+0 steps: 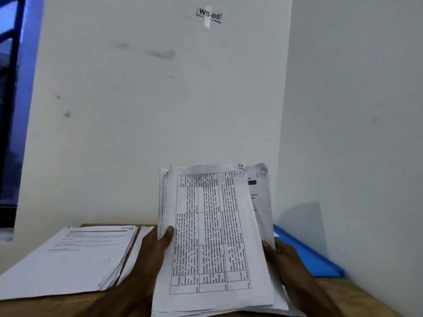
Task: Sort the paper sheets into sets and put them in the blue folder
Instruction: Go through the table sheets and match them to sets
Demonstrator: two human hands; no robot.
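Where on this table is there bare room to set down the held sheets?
Bare table wood shows in front of the left paper pile, and in front of the blue folder. The middle is crowded: left hand, right hand, held stack.

light: dim, bluish from left window (pixel 9 110) | shadow: soft on right wall (pixel 354 110) | focus: slightly soft | edges: bowed
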